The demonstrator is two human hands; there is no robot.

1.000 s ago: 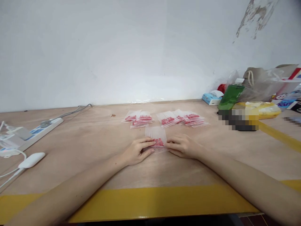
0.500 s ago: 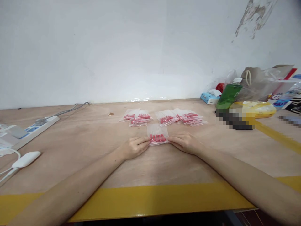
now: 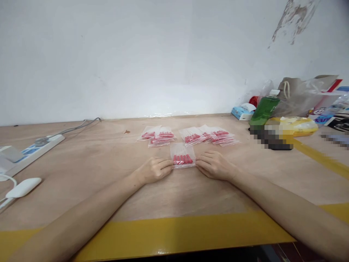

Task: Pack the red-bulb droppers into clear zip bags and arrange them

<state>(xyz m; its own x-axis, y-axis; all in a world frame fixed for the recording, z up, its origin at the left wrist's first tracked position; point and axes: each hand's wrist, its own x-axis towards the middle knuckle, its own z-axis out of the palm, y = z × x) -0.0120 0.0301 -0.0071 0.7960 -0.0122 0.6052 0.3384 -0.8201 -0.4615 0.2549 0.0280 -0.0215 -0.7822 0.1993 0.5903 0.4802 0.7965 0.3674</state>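
Flat on the table lies a small clear plastic bag (image 3: 182, 150), with several red pieces (image 3: 183, 159) lined up side by side inside it. The fingers of my left hand (image 3: 155, 170) are closed at its lower left corner. At the opposite lower corner my right hand (image 3: 214, 166) has its fingers together on the bag's edge. Behind this bag are two groups of similar bags with red pieces, a left pile (image 3: 161, 137) and a wider right pile (image 3: 208, 135), both overlapping. What the red pieces are, I cannot make out.
A white power strip (image 3: 40, 149) with a grey cable and a white device (image 3: 25, 187) lie at the left. Toward the back right stand a green bottle (image 3: 264, 109), a blue tissue pack (image 3: 242, 112) and a yellow packet (image 3: 298, 126). Yellow tape (image 3: 174, 233) runs along the front edge.
Both hands stay at the bag's lower corners, with the right fingers slightly shifted. The view has moved a little; the piles look unchanged.
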